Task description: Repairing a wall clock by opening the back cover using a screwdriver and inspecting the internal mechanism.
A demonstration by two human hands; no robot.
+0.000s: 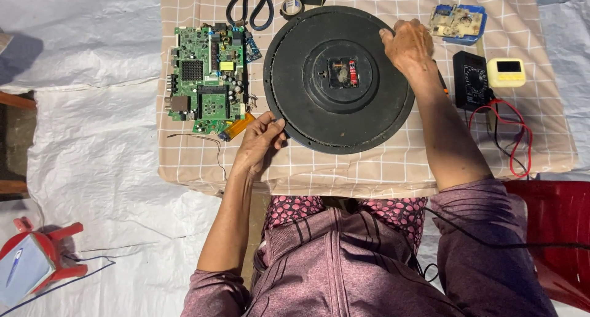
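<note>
A large round black clock [339, 78] lies face down on a checked cloth [369, 163] over a small table. Its back shows a square movement with a red battery [352, 72] at the centre. My left hand [261, 142] grips the clock's lower left rim. My right hand [407, 45] rests on the upper right rim, fingers curled over the edge.
A green circuit board [209, 77] lies left of the clock. Black scissors [250, 8] and a tape roll [291, 7] sit at the back. A black multimeter [470, 78] with red lead, a yellow box [506, 72] and a blue tray [458, 22] lie right. A red stool [37, 255] stands lower left.
</note>
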